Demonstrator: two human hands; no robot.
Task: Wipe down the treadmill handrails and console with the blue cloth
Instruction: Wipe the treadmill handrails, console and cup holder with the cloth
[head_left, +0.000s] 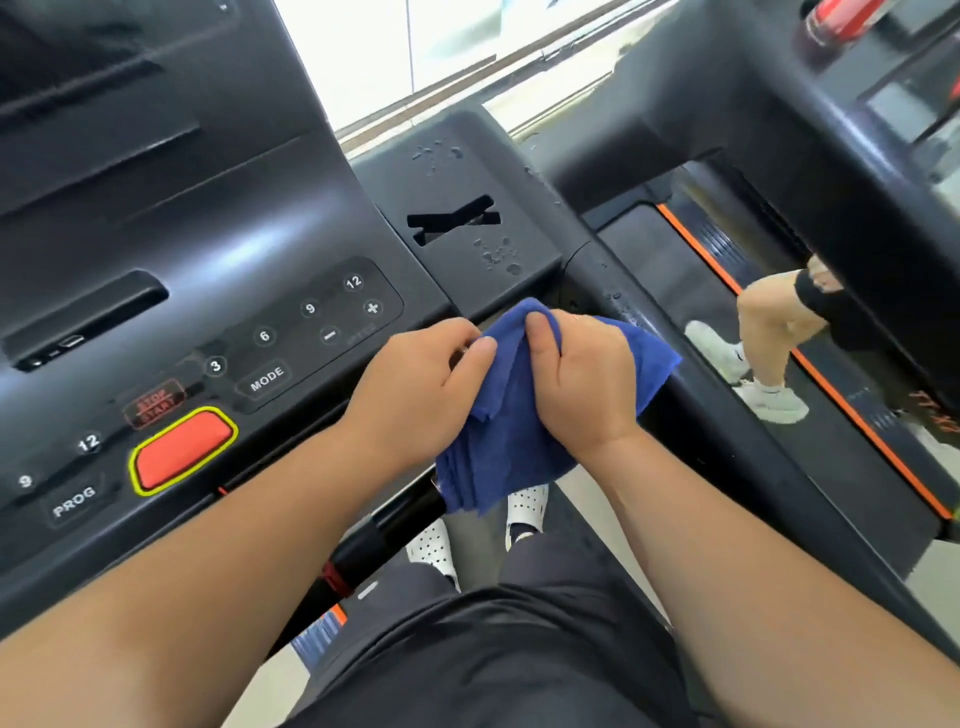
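A folded blue cloth (498, 431) hangs between both hands just in front of the black treadmill console (218, 260). My left hand (415, 389) pinches the cloth's left edge with thumb and fingers. My right hand (582, 379) is closed around its upper part, thumb on top. The cloth's right corner rests against the right handrail (727, 431), which runs down to the right. Water droplets dot the console's right tray (467, 208) and the handrail's top end. The front crossbar (384, 535) passes under the cloth.
The console carries speed buttons, MODE and PROG keys and a red stop button (182, 449) with a yellow rim. Another person's legs walk on the neighbouring treadmill (769, 353) at the right. A red bottle (841, 21) stands at the top right. My white shoes show below.
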